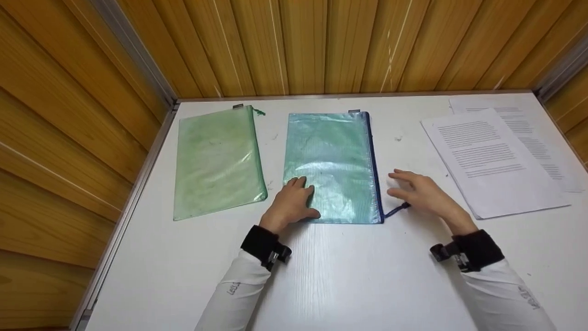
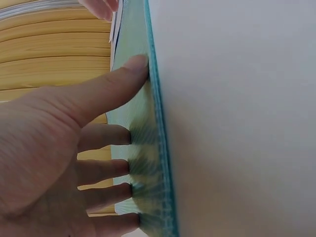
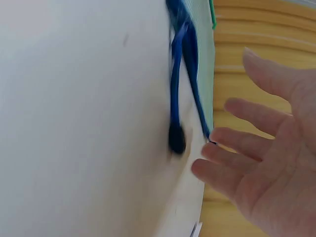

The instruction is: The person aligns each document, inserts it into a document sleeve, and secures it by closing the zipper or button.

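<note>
A translucent blue-green zip document pouch lies flat in the middle of the white table, its dark blue zip edge on the right. My left hand rests on its lower left part, fingertips and thumb touching the plastic, as the left wrist view also shows. Right of the pouch, my right hand hovers with spread fingers and holds nothing. Close to those fingers lies the blue zip pull cord with its dark end, sticking out from the pouch's lower right corner.
A green zip pouch lies to the left, with a green cord at its top corner. Printed paper sheets are stacked at the right, partly overlapping. Wood-patterned walls border the table at the back and left.
</note>
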The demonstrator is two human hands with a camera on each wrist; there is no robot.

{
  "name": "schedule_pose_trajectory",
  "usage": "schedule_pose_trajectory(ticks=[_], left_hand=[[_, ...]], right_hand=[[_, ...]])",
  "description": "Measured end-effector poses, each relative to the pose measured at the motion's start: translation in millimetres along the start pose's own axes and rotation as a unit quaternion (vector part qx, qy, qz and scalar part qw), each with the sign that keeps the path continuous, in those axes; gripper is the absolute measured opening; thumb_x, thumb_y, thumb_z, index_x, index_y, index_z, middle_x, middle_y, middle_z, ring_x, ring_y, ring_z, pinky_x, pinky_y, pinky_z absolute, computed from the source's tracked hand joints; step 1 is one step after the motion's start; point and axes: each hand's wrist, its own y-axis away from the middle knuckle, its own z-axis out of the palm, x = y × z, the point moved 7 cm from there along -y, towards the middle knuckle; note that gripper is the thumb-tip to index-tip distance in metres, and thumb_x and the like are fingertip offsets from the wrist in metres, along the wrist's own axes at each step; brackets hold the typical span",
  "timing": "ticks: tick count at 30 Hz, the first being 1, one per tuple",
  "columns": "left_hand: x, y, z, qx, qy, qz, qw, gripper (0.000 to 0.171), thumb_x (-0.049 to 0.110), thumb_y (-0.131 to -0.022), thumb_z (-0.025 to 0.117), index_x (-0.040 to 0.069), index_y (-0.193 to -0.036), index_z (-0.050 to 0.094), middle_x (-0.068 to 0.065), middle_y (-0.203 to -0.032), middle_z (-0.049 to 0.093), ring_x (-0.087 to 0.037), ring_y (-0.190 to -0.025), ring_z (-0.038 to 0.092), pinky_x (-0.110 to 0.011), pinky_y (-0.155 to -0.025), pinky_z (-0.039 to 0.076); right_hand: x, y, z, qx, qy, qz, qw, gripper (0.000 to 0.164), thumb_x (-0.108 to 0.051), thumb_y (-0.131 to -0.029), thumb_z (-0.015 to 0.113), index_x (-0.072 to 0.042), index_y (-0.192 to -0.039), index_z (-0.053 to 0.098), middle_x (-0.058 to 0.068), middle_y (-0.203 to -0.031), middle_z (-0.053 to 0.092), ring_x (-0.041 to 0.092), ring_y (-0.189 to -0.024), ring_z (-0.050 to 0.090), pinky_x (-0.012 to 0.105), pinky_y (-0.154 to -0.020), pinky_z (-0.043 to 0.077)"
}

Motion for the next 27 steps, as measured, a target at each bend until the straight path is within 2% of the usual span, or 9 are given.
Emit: schedule_pose_trajectory(ticks=[5,11,13,16,19,21,24,25,27], left_hand=[[-0.4,-2.4,1.6,-0.005,-0.008,-0.004,1.0,0.071,0.037,-0.094,0.087,0.001,-0.15,0.065,-0.028,-0.168,0.049,-0.049,-0.158,0.044,-0.061,-0.126,0.046],[-0.2,-3.4,-0.5,0.005,-0.013,-0.008,0.9999,0.068,0.038,-0.091,0.09,0.002,-0.145,0.069,-0.026,-0.165,0.052,-0.047,-0.155,0.047,-0.06,-0.121,0.051],[0.5,-3.5,-1.2,0.008,-0.013,-0.009,0.9998,0.068,0.038,-0.091,0.09,0.002,-0.145,0.07,-0.026,-0.165,0.053,-0.047,-0.155,0.048,-0.06,-0.12,0.052],[1.2,-3.1,-1.7,0.014,-0.011,-0.008,0.9998,0.068,0.038,-0.09,0.092,0.003,-0.144,0.071,-0.025,-0.164,0.054,-0.046,-0.154,0.049,-0.059,-0.118,0.054],[0.8,-2.7,-1.3,0.018,-0.006,-0.008,0.9998,0.068,0.037,-0.09,0.092,0.003,-0.144,0.071,-0.025,-0.163,0.054,-0.046,-0.154,0.049,-0.059,-0.118,0.054],[0.0,-2.5,-0.7,0.018,-0.004,-0.01,0.9998,0.068,0.037,-0.09,0.092,0.003,-0.145,0.071,-0.025,-0.164,0.054,-0.046,-0.155,0.049,-0.059,-0.119,0.053],[-1.1,-2.2,0.0,0.016,0.0,-0.011,0.9998,0.068,0.037,-0.091,0.091,0.003,-0.146,0.07,-0.025,-0.164,0.053,-0.046,-0.156,0.048,-0.059,-0.121,0.051],[-1.3,-2.3,-0.2,0.016,0.001,-0.011,0.9998,0.067,0.037,-0.091,0.091,0.002,-0.145,0.07,-0.025,-0.164,0.053,-0.046,-0.156,0.048,-0.059,-0.121,0.051],[-1.1,-1.9,-0.7,0.017,0.008,-0.01,0.9998,0.067,0.036,-0.091,0.091,0.002,-0.144,0.07,-0.026,-0.164,0.053,-0.047,-0.155,0.048,-0.059,-0.122,0.05]], right_hand=[[38,12,-42,0.079,0.011,0.056,0.995,0.063,-0.03,-0.115,0.059,0.012,-0.16,0.044,0.042,-0.166,0.039,0.066,-0.156,0.033,0.075,-0.129,0.029],[88,34,-96,0.178,0.003,0.134,0.975,0.073,-0.039,-0.117,0.051,0.016,-0.162,0.034,0.049,-0.163,0.031,0.071,-0.155,0.028,0.077,-0.127,0.028],[107,43,-112,0.189,0.015,0.165,0.968,0.077,-0.041,-0.117,0.048,0.019,-0.162,0.029,0.05,-0.162,0.029,0.073,-0.153,0.027,0.078,-0.126,0.028],[135,59,-128,0.181,0.031,0.229,0.956,0.087,-0.049,-0.116,0.044,0.02,-0.163,0.02,0.051,-0.164,0.022,0.074,-0.153,0.024,0.078,-0.126,0.027],[157,72,-135,0.166,0.052,0.286,0.942,0.097,-0.057,-0.113,0.043,0.022,-0.163,0.014,0.051,-0.165,0.018,0.074,-0.152,0.024,0.077,-0.126,0.028],[168,78,-135,0.153,0.066,0.31,0.936,0.102,-0.06,-0.112,0.043,0.023,-0.161,0.013,0.053,-0.163,0.019,0.074,-0.148,0.03,0.076,-0.123,0.033],[175,85,-134,0.144,0.1,0.312,0.934,0.1,-0.059,-0.111,0.046,0.029,-0.154,0.027,0.057,-0.147,0.039,0.068,-0.121,0.05,0.066,-0.1,0.051],[176,87,-134,0.145,0.112,0.308,0.934,0.098,-0.057,-0.11,0.048,0.031,-0.148,0.033,0.057,-0.136,0.046,0.063,-0.109,0.055,0.061,-0.088,0.053],[177,89,-134,0.149,0.125,0.301,0.933,0.094,-0.055,-0.109,0.052,0.035,-0.134,0.04,0.052,-0.115,0.054,0.052,-0.09,0.057,0.049,-0.071,0.049]])
